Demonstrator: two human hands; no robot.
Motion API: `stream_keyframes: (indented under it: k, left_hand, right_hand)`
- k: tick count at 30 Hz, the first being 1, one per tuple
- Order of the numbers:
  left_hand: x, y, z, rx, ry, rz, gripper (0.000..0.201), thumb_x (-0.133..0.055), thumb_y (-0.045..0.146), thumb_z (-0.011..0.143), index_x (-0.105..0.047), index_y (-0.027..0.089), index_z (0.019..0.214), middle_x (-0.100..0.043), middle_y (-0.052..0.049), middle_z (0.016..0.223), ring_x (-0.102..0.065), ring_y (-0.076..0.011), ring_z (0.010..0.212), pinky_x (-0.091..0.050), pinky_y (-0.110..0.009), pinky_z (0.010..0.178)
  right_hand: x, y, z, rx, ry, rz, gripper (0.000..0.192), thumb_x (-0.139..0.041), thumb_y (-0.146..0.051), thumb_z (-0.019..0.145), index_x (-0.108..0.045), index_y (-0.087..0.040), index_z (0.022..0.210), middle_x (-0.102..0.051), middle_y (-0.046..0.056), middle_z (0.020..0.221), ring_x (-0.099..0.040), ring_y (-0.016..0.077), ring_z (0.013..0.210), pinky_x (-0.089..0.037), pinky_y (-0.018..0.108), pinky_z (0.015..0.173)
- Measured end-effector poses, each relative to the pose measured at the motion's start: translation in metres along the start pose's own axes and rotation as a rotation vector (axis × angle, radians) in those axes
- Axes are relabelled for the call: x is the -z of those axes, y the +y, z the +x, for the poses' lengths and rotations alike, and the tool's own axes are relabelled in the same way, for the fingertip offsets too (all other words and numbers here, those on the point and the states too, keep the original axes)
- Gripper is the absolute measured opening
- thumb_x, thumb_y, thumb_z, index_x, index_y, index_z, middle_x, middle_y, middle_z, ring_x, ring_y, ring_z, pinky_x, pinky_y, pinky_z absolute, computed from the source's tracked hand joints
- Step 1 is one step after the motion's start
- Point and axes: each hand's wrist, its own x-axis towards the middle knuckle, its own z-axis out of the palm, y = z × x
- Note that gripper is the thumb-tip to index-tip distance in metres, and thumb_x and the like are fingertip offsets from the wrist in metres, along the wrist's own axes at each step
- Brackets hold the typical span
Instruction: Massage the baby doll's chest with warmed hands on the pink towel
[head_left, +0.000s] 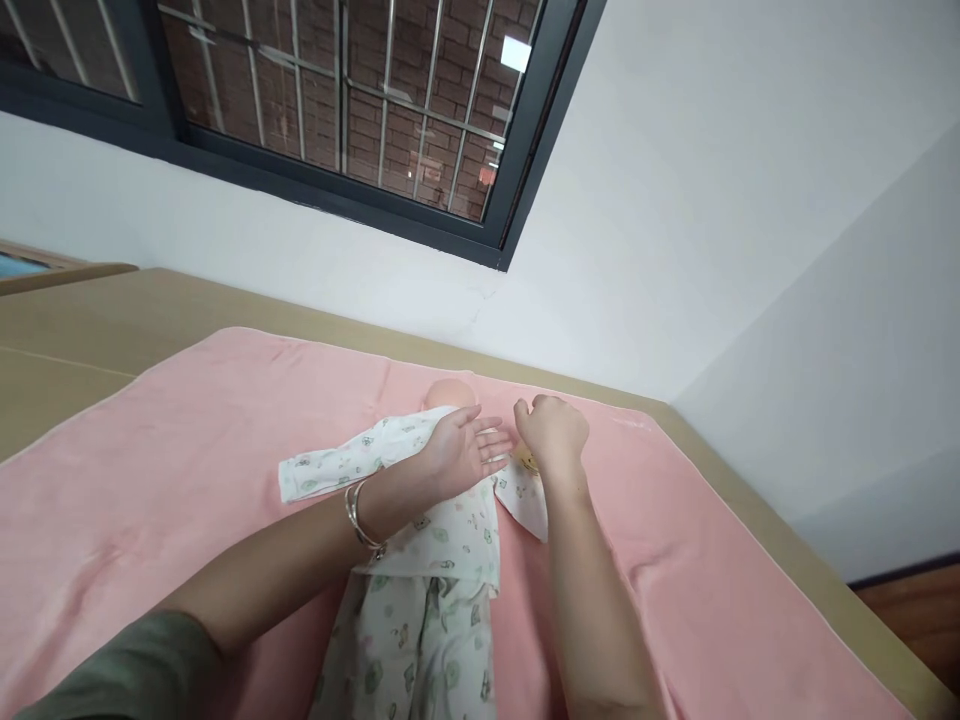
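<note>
A baby-sized doll lies on its back, its bare round head (448, 392) at the far end. It wears a white top (457, 535) with small green and brown prints and matching trousers (424, 650). One sleeve (330, 472) stretches out flat to the left. My left hand (472, 455) is open over the doll's upper chest, palm up and fingers spread. To its right, my right hand (553, 432) is closed above the other sleeve (523, 500); its curled fingertips are hidden. A yellow face print (525, 458) shows beside that wrist, partly covered.
A pink blanket (187, 450) with some wrinkles lies under the doll on a tan surface (82, 315). Beyond stands a white wall (600, 270) with a dark-framed barred window (337, 190). A brown wooden piece (919, 620) is at the lower right.
</note>
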Motion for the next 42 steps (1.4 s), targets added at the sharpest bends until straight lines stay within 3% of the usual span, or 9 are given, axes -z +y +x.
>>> stream_keyframes:
  k: [9, 13, 17, 20, 23, 30, 35, 39, 42]
  left_hand:
    - [0.011, 0.010, -0.041, 0.027, -0.034, 0.041, 0.043, -0.046, 0.041, 0.094, -0.059, 0.010, 0.122, -0.058, -0.022, 0.138, -0.056, -0.0307, 0.130, -0.048, -0.043, 0.106]
    - [0.012, 0.019, -0.054, -0.042, 0.032, 0.049, 0.039, -0.045, 0.037, 0.095, -0.059, 0.011, 0.121, -0.057, -0.020, 0.141, -0.056, -0.0289, 0.131, -0.045, -0.042, 0.109]
    - [0.011, 0.025, -0.059, 0.035, 0.020, 0.027, 0.044, -0.045, 0.038, 0.095, -0.056, 0.010, 0.126, -0.056, -0.021, 0.141, -0.055, -0.0298, 0.132, -0.046, -0.043, 0.109]
    - [0.006, 0.026, -0.061, 0.102, -0.037, 0.011, 0.047, -0.045, 0.038, 0.095, -0.054, 0.008, 0.129, -0.056, -0.023, 0.140, -0.054, -0.0303, 0.132, -0.046, -0.043, 0.109]
    - [-0.002, 0.025, -0.066, 0.087, -0.041, 0.005, 0.047, -0.042, 0.040, 0.096, -0.056, 0.010, 0.128, -0.062, -0.020, 0.134, -0.057, -0.0295, 0.129, -0.043, -0.043, 0.111]
    - [-0.011, 0.025, -0.102, -0.004, -0.278, -0.001, 0.049, -0.032, 0.047, 0.100, -0.059, 0.019, 0.130, -0.069, -0.012, 0.123, -0.057, -0.0294, 0.129, -0.041, -0.048, 0.113]
    - [-0.007, 0.023, -0.111, -0.077, -0.171, 0.008, 0.057, -0.038, 0.058, 0.097, -0.059, 0.019, 0.133, -0.068, -0.013, 0.127, -0.052, -0.0328, 0.134, -0.038, -0.050, 0.116]
    - [-0.003, 0.014, -0.102, -0.199, -0.101, 0.026, 0.064, -0.037, 0.062, 0.096, -0.058, 0.016, 0.135, -0.065, -0.016, 0.130, -0.045, -0.0333, 0.141, -0.032, -0.049, 0.119]
    - [-0.003, 0.002, -0.096, -0.221, -0.101, 0.049, 0.066, -0.037, 0.064, 0.095, -0.056, 0.019, 0.139, -0.060, -0.016, 0.136, -0.034, -0.0356, 0.147, -0.031, -0.051, 0.119]
  right_hand:
    - [-0.002, -0.009, 0.002, -0.042, -0.004, -0.042, 0.041, -0.037, -0.030, 0.097, -0.072, -0.012, 0.106, -0.071, 0.016, 0.106, -0.067, 0.0319, 0.104, -0.052, 0.040, 0.081]
    - [0.000, -0.001, -0.002, 0.021, -0.029, 0.202, 0.041, -0.041, -0.034, 0.096, -0.068, -0.015, 0.121, -0.068, 0.015, 0.121, -0.062, 0.0309, 0.117, -0.046, 0.047, 0.100]
    - [0.006, 0.006, -0.008, 0.079, 0.101, 0.472, 0.043, -0.047, -0.041, 0.092, -0.069, -0.015, 0.120, -0.070, 0.013, 0.121, -0.062, 0.0290, 0.119, -0.013, 0.057, 0.121]
    - [0.015, 0.003, -0.024, 0.126, 0.237, 0.633, 0.043, -0.046, -0.041, 0.092, -0.069, -0.015, 0.117, -0.068, 0.014, 0.125, -0.061, 0.0285, 0.122, -0.016, 0.056, 0.122]
    - [0.023, -0.005, -0.046, 0.310, 0.228, 0.742, 0.042, -0.042, -0.043, 0.097, -0.067, -0.020, 0.123, -0.063, 0.011, 0.135, -0.056, 0.0266, 0.130, -0.016, 0.056, 0.123]
    - [0.020, -0.030, -0.083, 0.720, 0.211, 0.579, 0.056, -0.027, -0.046, 0.104, -0.027, -0.027, 0.157, -0.019, 0.009, 0.165, -0.015, 0.0317, 0.153, -0.003, 0.070, 0.119]
    - [0.013, -0.050, -0.113, 0.953, 0.275, 0.560, 0.082, -0.032, -0.053, 0.101, 0.011, -0.014, 0.159, 0.004, 0.015, 0.166, 0.006, 0.0382, 0.153, 0.001, 0.073, 0.117]
    - [0.007, -0.060, -0.138, 1.053, 0.271, 0.621, 0.091, -0.033, -0.055, 0.100, 0.018, -0.004, 0.156, 0.017, 0.019, 0.164, 0.009, 0.0411, 0.152, -0.015, 0.068, 0.119]
    - [0.003, -0.059, -0.143, 1.048, 0.333, 0.666, 0.092, -0.034, -0.055, 0.099, 0.017, -0.005, 0.156, 0.019, 0.017, 0.164, 0.010, 0.0409, 0.152, -0.013, 0.068, 0.120]
